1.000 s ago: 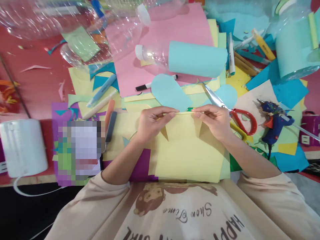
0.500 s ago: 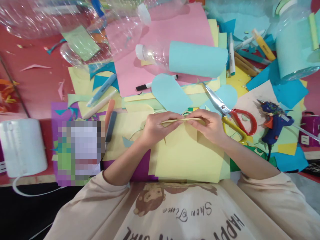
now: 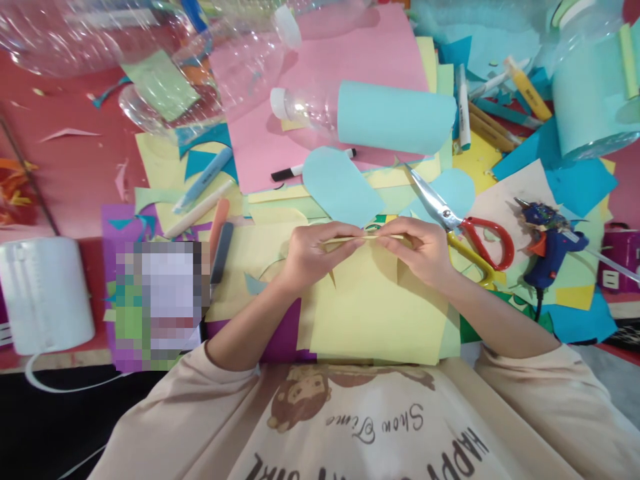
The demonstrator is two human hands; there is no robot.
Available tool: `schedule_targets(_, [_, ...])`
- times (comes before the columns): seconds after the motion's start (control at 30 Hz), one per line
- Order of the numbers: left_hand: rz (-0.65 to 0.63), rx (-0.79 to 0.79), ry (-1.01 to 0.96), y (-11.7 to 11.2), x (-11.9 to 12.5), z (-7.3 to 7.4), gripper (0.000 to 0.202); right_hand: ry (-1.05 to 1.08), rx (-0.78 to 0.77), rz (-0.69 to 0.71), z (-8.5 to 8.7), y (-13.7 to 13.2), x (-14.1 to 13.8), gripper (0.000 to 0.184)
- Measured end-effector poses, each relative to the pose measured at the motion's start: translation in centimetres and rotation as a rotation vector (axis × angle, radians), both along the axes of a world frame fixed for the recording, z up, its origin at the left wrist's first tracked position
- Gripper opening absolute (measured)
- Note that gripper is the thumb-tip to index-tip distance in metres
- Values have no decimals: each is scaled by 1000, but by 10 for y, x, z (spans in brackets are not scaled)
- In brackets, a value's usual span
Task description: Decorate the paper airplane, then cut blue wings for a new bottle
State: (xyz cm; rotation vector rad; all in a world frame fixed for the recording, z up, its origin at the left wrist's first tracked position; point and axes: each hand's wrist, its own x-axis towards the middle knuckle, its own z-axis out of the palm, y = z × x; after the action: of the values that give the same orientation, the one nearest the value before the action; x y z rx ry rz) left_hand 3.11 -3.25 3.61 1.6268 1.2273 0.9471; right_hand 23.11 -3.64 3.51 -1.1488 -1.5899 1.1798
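My left hand [image 3: 316,253] and my right hand [image 3: 419,248] pinch a narrow strip of yellow paper [image 3: 371,236] between thumbs and fingers, seen edge-on with its ends partly hidden by the hands. Under both hands lies a pale yellow sheet [image 3: 380,313]. Just beyond the fingers is a light blue paper piece with a rounded end [image 3: 340,183]. Scissors [image 3: 450,217] with one red and one yellow handle lie open beside my right hand, their blades pointing away from me.
A clear bottle wrapped in light blue paper [image 3: 395,117] lies on a pink sheet [image 3: 320,67]. At right are a blue glue gun [image 3: 547,257] and a blue-wrapped bottle [image 3: 593,100]. Markers [image 3: 204,179] and paper scraps lie left; clear plastic bottles [image 3: 240,87] fill the back left.
My hands stay almost in place. My right fingertips have shifted slightly right along the yellow strip, and the strip now shows thinner, more edge-on.
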Motion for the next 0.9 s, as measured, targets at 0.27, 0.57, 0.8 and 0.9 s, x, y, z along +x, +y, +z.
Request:
schedule_targets(0.27, [166,-38,4,4,-5,-3,18,84,-140,-161,5,5,3,7])
schedule_targets(0.57, [209,-80,-79,5,-7,-4,22,138,-177,-201,5,8,3,3])
schedule_targets(0.8, [242,-36,-95,9,-11,-5,26,229,-241,-173,-2,13,10,11])
schedule_targets(0.9, [254,-42,-67,10,-11,-5,32,238,-266,-183,-3,14,11,14])
